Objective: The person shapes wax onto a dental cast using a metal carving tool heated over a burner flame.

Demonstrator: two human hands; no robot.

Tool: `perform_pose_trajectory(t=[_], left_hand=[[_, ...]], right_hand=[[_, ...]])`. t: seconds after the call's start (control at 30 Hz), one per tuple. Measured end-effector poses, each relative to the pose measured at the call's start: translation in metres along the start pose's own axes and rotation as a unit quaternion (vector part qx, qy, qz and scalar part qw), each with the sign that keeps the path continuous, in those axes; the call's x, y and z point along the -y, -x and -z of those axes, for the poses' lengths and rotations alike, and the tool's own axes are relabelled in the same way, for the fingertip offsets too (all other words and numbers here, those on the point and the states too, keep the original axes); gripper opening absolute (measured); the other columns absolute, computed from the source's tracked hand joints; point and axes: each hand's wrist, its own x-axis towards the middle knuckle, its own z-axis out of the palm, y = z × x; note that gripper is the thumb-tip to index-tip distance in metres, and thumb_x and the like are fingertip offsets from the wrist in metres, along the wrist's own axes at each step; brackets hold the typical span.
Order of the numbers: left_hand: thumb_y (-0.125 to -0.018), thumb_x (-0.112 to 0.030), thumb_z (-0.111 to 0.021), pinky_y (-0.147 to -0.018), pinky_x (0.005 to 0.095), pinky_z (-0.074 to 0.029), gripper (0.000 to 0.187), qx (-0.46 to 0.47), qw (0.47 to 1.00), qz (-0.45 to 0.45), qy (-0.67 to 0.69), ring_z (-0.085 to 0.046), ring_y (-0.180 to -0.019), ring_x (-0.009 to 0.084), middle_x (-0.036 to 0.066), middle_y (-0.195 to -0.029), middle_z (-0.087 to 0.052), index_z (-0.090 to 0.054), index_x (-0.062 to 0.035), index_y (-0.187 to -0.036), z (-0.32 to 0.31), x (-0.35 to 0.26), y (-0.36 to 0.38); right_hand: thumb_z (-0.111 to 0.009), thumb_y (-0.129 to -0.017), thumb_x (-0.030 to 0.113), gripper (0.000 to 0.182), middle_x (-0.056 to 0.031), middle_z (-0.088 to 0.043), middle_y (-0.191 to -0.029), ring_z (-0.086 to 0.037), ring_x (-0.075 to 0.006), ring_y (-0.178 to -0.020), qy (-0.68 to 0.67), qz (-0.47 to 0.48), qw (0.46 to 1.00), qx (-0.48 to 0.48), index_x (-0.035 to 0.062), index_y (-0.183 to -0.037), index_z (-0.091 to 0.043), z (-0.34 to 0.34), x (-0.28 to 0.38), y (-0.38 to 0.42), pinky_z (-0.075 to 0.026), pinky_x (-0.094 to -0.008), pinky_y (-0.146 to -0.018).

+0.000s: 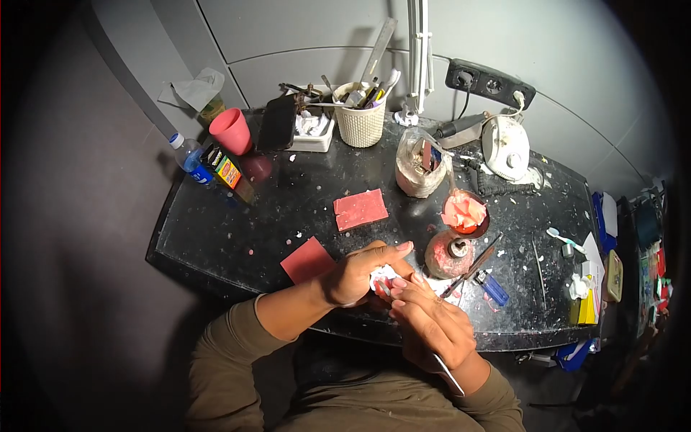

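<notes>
Close above the front edge of the desk, my left hand [354, 273] grips a small white piece with red, wax-like patches [383, 279]. It looks like a plaster dental model, partly covered by my fingers. My right hand [437, 327] is closed around a slim tool, whose thin pale handle [449, 376] sticks out below the palm near the wrist. Its fingertips meet the white piece, and the tool's working end is hidden. One pink wax sheet [306, 261] lies beside my left forearm; another [360, 209] rests farther back.
A pink-stained spirit burner [445, 258] stands beyond my right hand, with a pan of pink wax [465, 229] behind it. A dark knife [481, 261] and blue lighter [494, 290] lie to the right. Farther back are a tool basket [360, 126] and pink cup [231, 131].
</notes>
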Motion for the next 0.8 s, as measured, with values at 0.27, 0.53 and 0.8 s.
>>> perform_pose_trajectory(t=[0.27,0.53,0.8], left_hand=[[-0.104,-0.039,-0.043,-0.062,0.0241,-0.048,0.057,-0.020,0.999,-0.022,-0.017,-0.061,-0.065,0.0120,0.011,-0.077,-0.069,-0.071,0.0098,-0.096,0.0008,0.0038,-0.0010],[-0.104,-0.037,-0.043,-0.063,0.0245,-0.048,0.055,-0.033,0.999,-0.023,-0.018,-0.061,-0.065,0.0127,0.011,-0.077,-0.069,-0.071,0.0096,-0.094,-0.0010,0.0045,-0.0008],[-0.104,-0.035,-0.041,-0.063,0.0246,-0.048,0.055,-0.010,0.999,-0.021,0.022,-0.061,-0.065,0.0124,0.010,-0.076,-0.068,-0.071,0.0089,-0.092,-0.0008,0.0018,0.0008]], right_hand=[[-0.076,-0.077,-0.007,0.027,-0.0218,-0.070,-0.096,-0.072,-0.0332,-0.096,0.001,-0.012,1.000,-0.006,-0.0104,-0.102,-0.065,-0.0010,0.0017,0.0015,-0.059,-0.0441,-0.089],[-0.076,-0.077,-0.007,0.026,-0.0222,-0.070,-0.095,-0.072,-0.0336,-0.096,0.002,-0.021,1.000,-0.017,-0.0101,-0.100,-0.065,-0.0039,0.0046,0.0007,-0.059,-0.0448,-0.089],[-0.075,-0.077,-0.009,0.025,-0.0227,-0.069,-0.094,-0.072,-0.0337,-0.094,0.008,-0.020,0.999,-0.026,-0.0105,-0.100,-0.064,-0.0062,0.0058,0.0003,-0.059,-0.0462,-0.090]])
